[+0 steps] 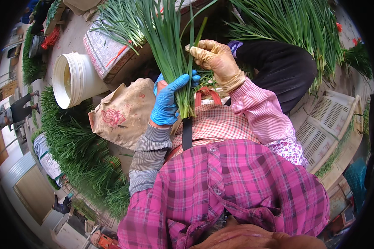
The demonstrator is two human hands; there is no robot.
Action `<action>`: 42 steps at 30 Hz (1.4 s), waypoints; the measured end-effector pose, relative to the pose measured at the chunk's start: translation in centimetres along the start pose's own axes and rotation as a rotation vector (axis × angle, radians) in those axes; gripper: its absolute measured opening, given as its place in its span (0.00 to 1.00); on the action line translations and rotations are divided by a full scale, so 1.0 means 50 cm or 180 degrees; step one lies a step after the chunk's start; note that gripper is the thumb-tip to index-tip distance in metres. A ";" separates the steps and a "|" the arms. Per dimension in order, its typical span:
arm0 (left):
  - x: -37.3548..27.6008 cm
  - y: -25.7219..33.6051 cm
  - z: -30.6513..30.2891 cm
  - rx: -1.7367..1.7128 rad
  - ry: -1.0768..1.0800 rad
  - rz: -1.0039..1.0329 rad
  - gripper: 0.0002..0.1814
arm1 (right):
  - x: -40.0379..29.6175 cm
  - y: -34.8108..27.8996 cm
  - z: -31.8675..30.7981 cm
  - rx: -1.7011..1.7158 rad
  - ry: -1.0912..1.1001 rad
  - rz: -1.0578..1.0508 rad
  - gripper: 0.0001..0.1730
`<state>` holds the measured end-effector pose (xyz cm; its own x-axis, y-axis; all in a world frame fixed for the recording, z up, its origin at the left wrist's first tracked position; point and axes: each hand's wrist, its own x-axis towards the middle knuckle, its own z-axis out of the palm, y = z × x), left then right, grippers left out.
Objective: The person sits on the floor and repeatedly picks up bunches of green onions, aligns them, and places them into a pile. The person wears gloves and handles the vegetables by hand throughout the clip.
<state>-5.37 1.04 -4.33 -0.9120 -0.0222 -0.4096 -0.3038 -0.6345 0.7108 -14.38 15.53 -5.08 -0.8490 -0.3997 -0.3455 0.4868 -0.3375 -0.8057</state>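
Note:
My left hand (170, 99), in a torn blue glove, is closed around the lower stems of a bunch of long flat green leaves (171, 49), which look like garlic chives. The pale cut ends stick out below the fist, and the leaves fan upward. My right hand (216, 60), in a cream rubber glove, pinches a yellowish-green leaf (201, 31) between thumb and fingers at the bunch's right side. More loose leaves (124, 25) lie on a white woven sack (99, 46) behind the bunch. A large pile of the same leaves (286, 31) lies at the upper right.
A white plastic bucket (73, 77) lies tilted at the left, above a big heap of greens (81, 149). A stained cloth with a rose print (121, 115) is beside my left hand. A cream slotted crate (327, 127) stands at the right. Several people are farther off at the left.

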 end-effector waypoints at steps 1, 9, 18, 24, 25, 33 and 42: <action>0.004 0.004 -0.004 -0.0030 -0.0006 0.0004 0.17 | 0.000 0.003 -0.009 0.0036 0.0002 -0.0041 0.07; 0.023 0.002 -0.009 -0.0478 -0.0109 -0.0038 0.22 | 0.004 -0.005 -0.036 0.0301 -0.0030 -0.0256 0.09; 0.037 0.001 -0.061 -0.0441 0.0327 0.0064 0.20 | 0.002 -0.082 -0.146 0.1492 -0.0010 -0.1680 0.10; 0.053 -0.014 -0.054 -0.0720 -0.0030 0.0351 0.23 | -0.042 0.017 -0.080 -0.0852 -0.0337 0.0214 0.11; 0.050 -0.014 -0.044 -0.0757 -0.0036 0.0359 0.23 | -0.056 0.030 -0.045 -0.1190 -0.0589 0.0516 0.15; 0.049 -0.009 -0.042 -0.0629 -0.0238 0.0454 0.23 | -0.061 0.042 -0.016 -0.0796 -0.0433 0.0842 0.10; 0.048 -0.007 -0.048 -0.0750 -0.0214 0.0300 0.22 | -0.063 0.055 -0.018 -0.0622 -0.0186 0.0674 0.10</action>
<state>-6.80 -0.68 -6.94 -0.9519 -0.0433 -0.3033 -0.1511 -0.7947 0.5879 -10.56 16.62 -6.62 -0.7166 -0.4942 -0.4921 0.5982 -0.0729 -0.7980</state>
